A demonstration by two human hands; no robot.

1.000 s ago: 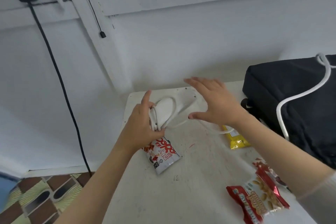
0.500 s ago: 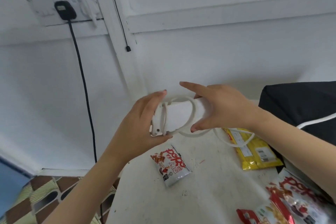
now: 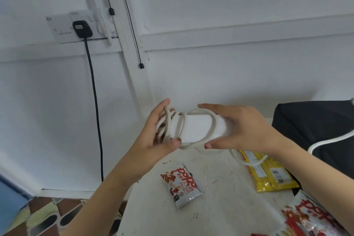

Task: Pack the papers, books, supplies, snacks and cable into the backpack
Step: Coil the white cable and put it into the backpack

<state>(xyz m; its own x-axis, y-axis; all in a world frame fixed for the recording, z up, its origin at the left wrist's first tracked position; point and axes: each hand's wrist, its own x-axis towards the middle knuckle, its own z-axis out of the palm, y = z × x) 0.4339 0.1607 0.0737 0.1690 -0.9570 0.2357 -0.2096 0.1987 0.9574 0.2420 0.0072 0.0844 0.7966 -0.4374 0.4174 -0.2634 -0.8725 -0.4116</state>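
We hold the white power strip [image 3: 197, 127] between our left hand [image 3: 153, 138] and right hand [image 3: 245, 130] above the table [image 3: 220, 209], its cable [image 3: 212, 127] looped round it.

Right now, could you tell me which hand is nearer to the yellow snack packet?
Right. The right hand holds one end of the power strip, close above the yellow snack packet; the left hand grips the other end, well to its left.

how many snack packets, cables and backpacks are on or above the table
snack packets: 3: small red-and-white, yellow, large red-and-white
cable: 1, wound round its white block
backpack: 1
total: 5
red sliver at bottom edge not counted
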